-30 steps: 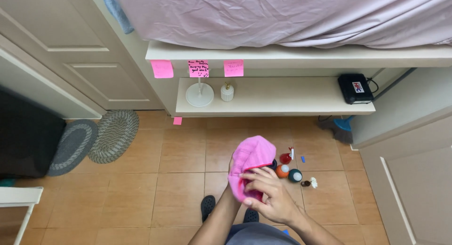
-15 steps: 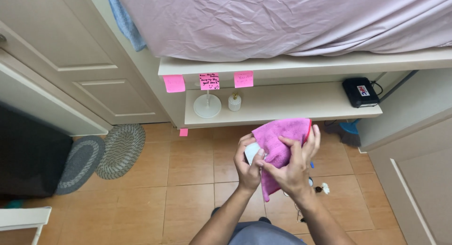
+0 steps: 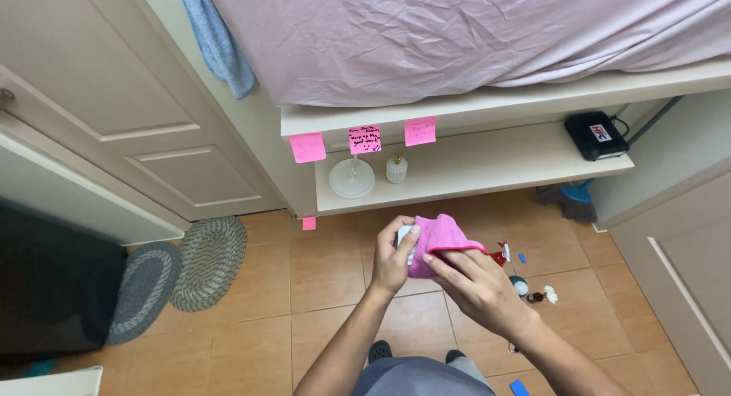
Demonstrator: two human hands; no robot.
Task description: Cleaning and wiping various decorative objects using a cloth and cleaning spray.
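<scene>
A pink cloth is bunched between both hands at chest height over the tiled floor. My left hand grips a small white object that is mostly wrapped in the cloth. My right hand presses the cloth against it from the right, fingers curled over the fabric. What the white object is cannot be told.
Small bottles and bits lie on the floor tiles to the right. A low shelf under the bed holds a white stand, a small vase and a black box. Pink notes hang above. Two oval rugs lie left.
The cloth hung spread and loose before; now it is gathered into a tight bundle around the white object. Both hands have come closer together and lower in view.
</scene>
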